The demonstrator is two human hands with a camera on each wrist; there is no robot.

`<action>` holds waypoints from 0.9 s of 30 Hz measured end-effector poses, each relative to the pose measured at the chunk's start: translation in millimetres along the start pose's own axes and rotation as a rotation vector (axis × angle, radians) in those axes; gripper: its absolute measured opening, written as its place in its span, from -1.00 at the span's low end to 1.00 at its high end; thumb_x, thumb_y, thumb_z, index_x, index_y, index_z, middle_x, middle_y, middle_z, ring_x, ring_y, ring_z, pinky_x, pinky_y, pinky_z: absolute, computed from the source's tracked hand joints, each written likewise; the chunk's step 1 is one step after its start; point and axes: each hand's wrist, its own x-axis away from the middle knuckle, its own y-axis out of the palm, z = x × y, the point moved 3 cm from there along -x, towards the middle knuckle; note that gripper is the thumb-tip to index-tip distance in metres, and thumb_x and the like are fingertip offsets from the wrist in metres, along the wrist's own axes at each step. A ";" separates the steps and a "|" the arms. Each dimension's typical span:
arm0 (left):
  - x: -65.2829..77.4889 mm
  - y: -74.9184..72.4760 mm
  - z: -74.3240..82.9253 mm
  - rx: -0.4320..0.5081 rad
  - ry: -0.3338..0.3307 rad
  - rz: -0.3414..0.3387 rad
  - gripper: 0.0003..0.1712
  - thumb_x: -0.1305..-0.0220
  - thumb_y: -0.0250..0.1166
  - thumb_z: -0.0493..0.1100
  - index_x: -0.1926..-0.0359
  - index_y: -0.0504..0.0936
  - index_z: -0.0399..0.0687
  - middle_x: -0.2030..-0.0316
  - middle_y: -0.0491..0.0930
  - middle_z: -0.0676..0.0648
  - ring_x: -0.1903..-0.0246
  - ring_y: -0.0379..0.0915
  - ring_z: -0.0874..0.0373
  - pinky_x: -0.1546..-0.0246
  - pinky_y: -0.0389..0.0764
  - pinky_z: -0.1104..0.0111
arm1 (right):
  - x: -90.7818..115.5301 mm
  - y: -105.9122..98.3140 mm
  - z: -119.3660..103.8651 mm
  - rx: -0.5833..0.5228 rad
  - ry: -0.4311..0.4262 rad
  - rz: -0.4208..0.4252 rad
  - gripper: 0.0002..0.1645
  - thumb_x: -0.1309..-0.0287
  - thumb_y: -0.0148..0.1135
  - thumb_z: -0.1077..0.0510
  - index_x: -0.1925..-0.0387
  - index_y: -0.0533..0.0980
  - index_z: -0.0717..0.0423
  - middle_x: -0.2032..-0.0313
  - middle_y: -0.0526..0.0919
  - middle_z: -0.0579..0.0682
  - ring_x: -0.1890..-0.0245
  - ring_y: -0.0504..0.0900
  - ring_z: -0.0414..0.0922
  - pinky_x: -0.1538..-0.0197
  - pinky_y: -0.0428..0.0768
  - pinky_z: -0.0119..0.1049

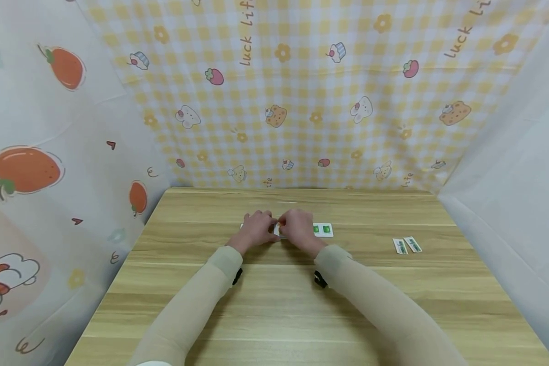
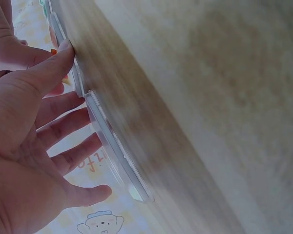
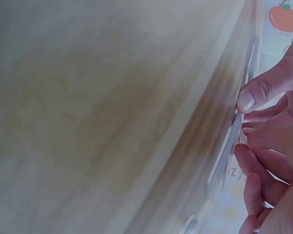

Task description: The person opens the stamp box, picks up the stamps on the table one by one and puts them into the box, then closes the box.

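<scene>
A row of flat white plastic cases [image 1: 323, 230] with green squares lies on the table, largely hidden by my hands. My left hand [image 1: 257, 227] holds it near the middle: the thumb [image 2: 66, 48] presses its near edge, and the other fingers spread along its far side. My right hand [image 1: 297, 226] sits just to the right, over the same row. Its fingers [image 3: 254, 195] are curled, and thumb and forefinger pinch a small orange piece [image 2: 53, 51] close over the case. The fingers hide most of that piece.
Two small white packets [image 1: 400, 246] with green print lie side by side on the right of the wooden table [image 1: 265, 315]. A yellow checked cloth [image 1: 297, 142] hangs along the back edge, and white cloth [image 1: 73, 244] closes off the left side.
</scene>
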 end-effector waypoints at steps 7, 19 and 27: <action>0.8 0.3 0.2 0.031 -0.001 0.006 -0.46 -0.18 0.46 0.22 -0.12 0.71 0.15 0.30 0.42 0.10 0.20 0.36 0.06 -0.09 0.32 -0.29 | -1.6 2.7 -3.1 0.057 0.002 0.012 -0.84 -0.05 0.40 0.18 0.32 0.81 -0.10 0.63 0.58 -0.24 0.57 0.44 -0.12 0.26 0.36 -0.10; -0.5 1.6 -0.6 0.029 0.008 0.020 -0.65 -0.17 0.47 0.22 0.15 0.71 0.15 0.32 0.41 0.10 0.22 0.35 0.05 -0.05 0.34 -0.27 | -1.3 0.7 -6.5 0.128 0.041 -0.023 -0.91 -0.11 0.45 0.07 0.32 0.81 -0.13 0.59 0.61 -0.21 0.49 0.43 -0.08 0.30 0.25 -0.16; 0.8 -0.8 0.7 0.028 0.011 0.013 -0.64 -0.19 0.46 0.21 0.46 0.56 0.13 0.33 0.41 0.08 0.24 0.33 0.05 0.01 0.37 -0.21 | -0.5 1.0 -4.5 0.143 0.076 -0.001 -0.70 -0.02 0.54 -0.05 0.17 0.78 -0.11 0.23 0.63 -0.11 0.18 0.49 0.00 0.13 0.35 -0.07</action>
